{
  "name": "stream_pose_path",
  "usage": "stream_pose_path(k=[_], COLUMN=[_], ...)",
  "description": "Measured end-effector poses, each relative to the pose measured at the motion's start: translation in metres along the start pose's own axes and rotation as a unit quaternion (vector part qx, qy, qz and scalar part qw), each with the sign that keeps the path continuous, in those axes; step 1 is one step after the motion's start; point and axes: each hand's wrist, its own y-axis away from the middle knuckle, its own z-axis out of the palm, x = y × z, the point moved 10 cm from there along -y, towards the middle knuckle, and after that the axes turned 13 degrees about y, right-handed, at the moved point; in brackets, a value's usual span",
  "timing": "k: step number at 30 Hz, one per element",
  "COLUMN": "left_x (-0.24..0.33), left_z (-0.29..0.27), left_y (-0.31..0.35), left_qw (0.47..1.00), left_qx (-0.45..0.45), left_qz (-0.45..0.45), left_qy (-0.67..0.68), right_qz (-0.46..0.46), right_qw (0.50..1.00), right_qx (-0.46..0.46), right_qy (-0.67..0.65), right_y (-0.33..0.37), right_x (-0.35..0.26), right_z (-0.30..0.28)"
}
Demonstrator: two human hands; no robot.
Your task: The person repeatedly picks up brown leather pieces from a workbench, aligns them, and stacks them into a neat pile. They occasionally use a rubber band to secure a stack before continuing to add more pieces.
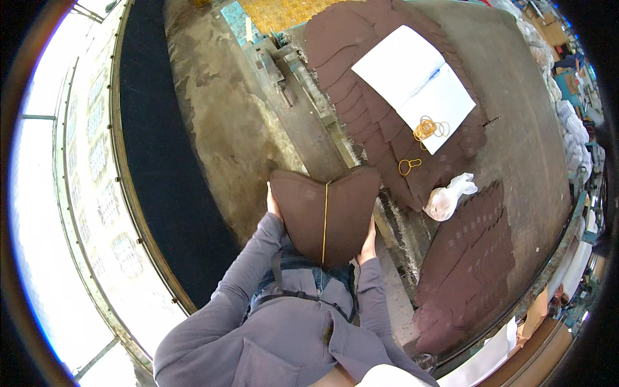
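Between my two hands is a stack of dark brown cut pieces, roughly heart-shaped, with a notched far edge and a rounded near end. A yellow rubber band runs lengthwise around its middle. My left hand grips the stack's left edge, its fingers partly hidden. At the right edge, my right hand holds the other side, with its fingertips mostly out of sight. The bundle is held in front of my waist, next to the table's near edge.
Overlapping brown pieces cover the table; more brown pieces lie nearer. An open white notebook carries yellow rubber bands. A knotted plastic bag sits beside it. Metal fittings line the table edge.
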Motion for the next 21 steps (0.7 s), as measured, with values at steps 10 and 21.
stream_pose_path(k=[10, 21], left_x=[0.052, 0.032], left_z=[0.045, 0.049], left_y=[-0.067, -0.081], left_qw=[0.975, 0.963], left_qx=[0.162, 0.020], left_qz=[-0.044, -0.111], left_qy=[-0.145, -0.243], right_qz=[-0.058, -0.091], right_qw=[0.995, 0.902], right_qx=[0.082, 0.299], right_qy=[-0.010, 0.298], right_y=[-0.039, -0.045], right_x=[-0.035, -0.091], right_z=[0.055, 0.047])
